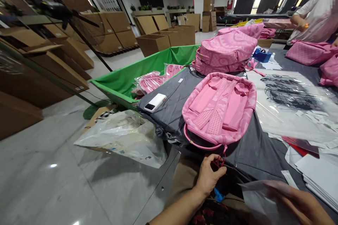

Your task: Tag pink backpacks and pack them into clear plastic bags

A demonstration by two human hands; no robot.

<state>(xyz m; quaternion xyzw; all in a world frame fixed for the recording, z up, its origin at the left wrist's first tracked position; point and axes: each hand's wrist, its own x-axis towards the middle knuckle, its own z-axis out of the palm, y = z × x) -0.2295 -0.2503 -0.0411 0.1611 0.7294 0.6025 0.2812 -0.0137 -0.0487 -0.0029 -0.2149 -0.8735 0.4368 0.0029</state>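
Observation:
A pink backpack (220, 107) lies back-side up on the grey cloth of the table (253, 151) in front of me. Just below its rim my left hand (208, 175) is pinched shut on a thin red string (218, 161) at the table's near edge. My right hand (303, 204) is at the bottom right, seen through a sheet of clear plastic bag (264, 195) that it holds. A stack of more pink backpacks (227, 51) sits behind the first one.
A white power bank (155, 102) lies on the table's left end. A green bin (124, 81) holds bagged pink items. Printed plastic bags (287, 102) and white paper stacks (319, 175) lie right. Another person (314, 17) works at the far right. Cardboard boxes (158, 40) stand behind.

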